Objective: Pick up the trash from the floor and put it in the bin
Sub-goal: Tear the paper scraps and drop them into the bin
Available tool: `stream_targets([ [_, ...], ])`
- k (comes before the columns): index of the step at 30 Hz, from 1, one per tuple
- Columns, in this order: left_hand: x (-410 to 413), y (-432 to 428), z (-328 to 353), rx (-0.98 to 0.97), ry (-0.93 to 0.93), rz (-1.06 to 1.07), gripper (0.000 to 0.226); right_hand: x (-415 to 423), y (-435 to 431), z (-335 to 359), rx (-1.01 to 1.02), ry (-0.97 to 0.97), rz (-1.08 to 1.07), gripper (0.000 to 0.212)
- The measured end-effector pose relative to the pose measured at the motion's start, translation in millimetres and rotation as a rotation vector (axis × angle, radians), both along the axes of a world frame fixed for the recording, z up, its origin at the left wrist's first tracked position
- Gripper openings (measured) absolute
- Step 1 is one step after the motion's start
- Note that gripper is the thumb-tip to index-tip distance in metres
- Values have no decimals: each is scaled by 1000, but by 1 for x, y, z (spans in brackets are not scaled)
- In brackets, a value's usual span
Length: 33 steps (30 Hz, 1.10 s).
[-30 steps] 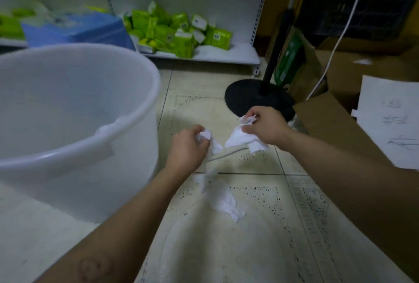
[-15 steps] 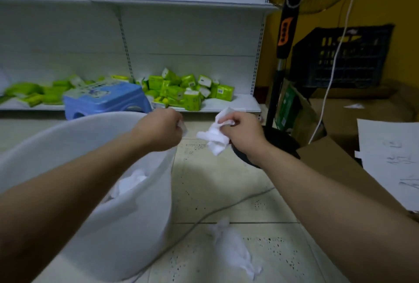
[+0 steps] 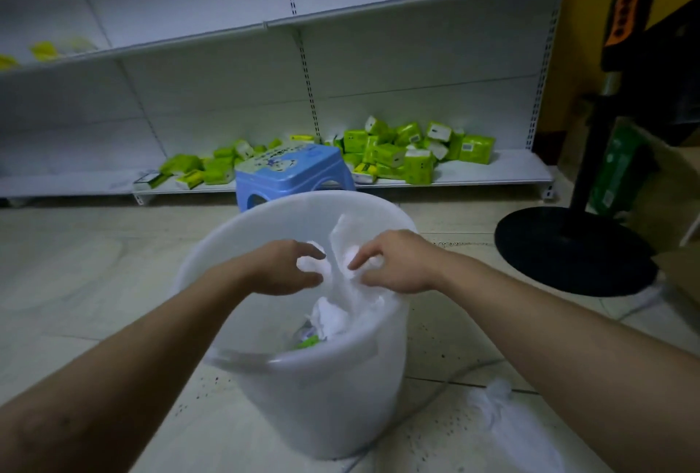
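Observation:
A white plastic bin (image 3: 322, 404) stands on the tiled floor just in front of me. My left hand (image 3: 282, 268) and my right hand (image 3: 397, 264) hover side by side over its mouth, fingers spread. White tissue (image 3: 342, 245) hangs loose between the fingertips and drops into the bin. More crumpled tissue (image 3: 331, 317) and a green wrapper (image 3: 308, 342) lie at the bottom. Another crumpled white tissue (image 3: 500, 408) lies on the floor to the right of the bin, under my right forearm.
A blue plastic stool (image 3: 291, 173) stands right behind the bin. A black fan base (image 3: 568, 249) and pole are at the right, beside cardboard boxes (image 3: 674, 207). White shelving (image 3: 473, 173) with green packs runs along the back. A cable (image 3: 454, 374) crosses the floor.
Both hands carried tissue up from the floor and over the bin, and their fingers have opened. The view has shifted so the bin is centred.

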<state>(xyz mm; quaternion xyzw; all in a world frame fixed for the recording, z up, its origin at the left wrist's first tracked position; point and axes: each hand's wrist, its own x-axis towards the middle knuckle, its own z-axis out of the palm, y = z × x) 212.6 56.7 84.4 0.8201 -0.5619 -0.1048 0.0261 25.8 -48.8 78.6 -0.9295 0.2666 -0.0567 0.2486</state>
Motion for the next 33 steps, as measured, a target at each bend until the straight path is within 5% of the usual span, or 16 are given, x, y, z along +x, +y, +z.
stream_targets([
  [5,-17,-20,0,-254,10,-119,45,-19,-9,7,-220,-62,-79,21],
  [9,-49,-39,7,-365,77,-206,52,-53,-34,1,-215,-192,-254,37],
  [14,-102,-59,5,-406,98,-338,53,-114,-65,-29,-154,31,-322,62],
  [18,-146,-72,-16,-360,-47,-466,53,-161,-73,-62,-103,248,-341,79],
  [23,-183,-87,-43,-223,-510,-669,48,-201,-71,-111,-38,451,-273,82],
  [29,-174,-92,-55,-88,-588,-640,37,-218,-84,-150,82,502,-276,84],
  [33,-182,-94,-94,40,-403,-590,49,-212,-88,-168,144,452,-294,89],
])
